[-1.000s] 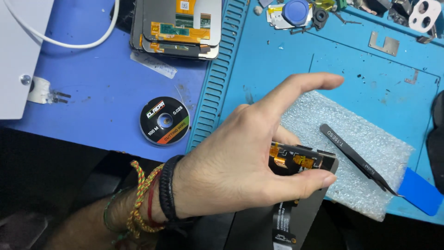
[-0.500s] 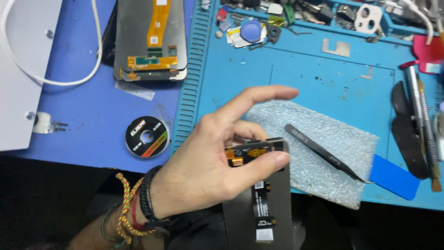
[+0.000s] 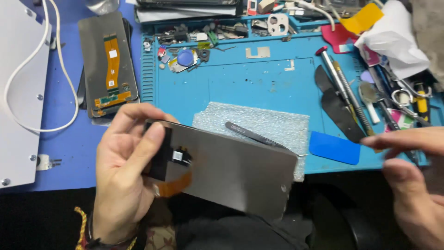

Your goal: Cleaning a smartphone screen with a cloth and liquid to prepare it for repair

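Observation:
My left hand (image 3: 125,176) grips a grey phone screen panel (image 3: 236,173) by its left end, thumb on the back. The panel lies nearly flat, back side up, with an orange flex cable (image 3: 173,187) curling from under my thumb. It hangs over the near edge of the blue repair mat (image 3: 240,88). My right hand (image 3: 411,180) hovers at the right edge, fingers loosely apart, holding nothing, close to a blue plastic pry card (image 3: 334,147). Black tweezers (image 3: 252,133) lie on a sheet of bubble wrap (image 3: 273,122) just behind the panel.
Another screen panel (image 3: 108,69) with an orange flex lies back up at the far left. A white board (image 3: 21,92) with a white cable (image 3: 55,92) sits left. Screwdrivers, spudgers and small parts (image 3: 351,97) crowd the mat's right side and top tray.
The view swung up and left. My left hand turned the panel from upright to nearly flat, long side across. My right hand came into view at the right.

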